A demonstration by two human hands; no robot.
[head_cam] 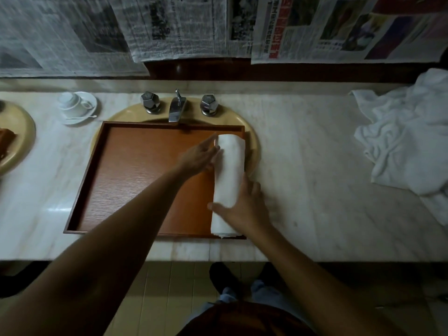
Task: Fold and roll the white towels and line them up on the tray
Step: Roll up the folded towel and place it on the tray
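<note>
A rolled white towel (229,175) lies lengthwise along the right side of the brown wooden tray (135,180), which sits over the sink. My left hand (197,157) touches the roll's far left side with straight fingers. My right hand (244,206) rests on the roll's near part from the right, thumb across the top and fingers against its far side. A heap of loose white towels (407,144) lies on the counter at the right.
Faucet (177,107) and two knobs stand behind the tray. An upturned white cup on a saucer (76,105) sits at the back left, and a yellow plate (14,141) at the left edge. Newspapers hang on the wall. Marble counter (315,166) between tray and heap.
</note>
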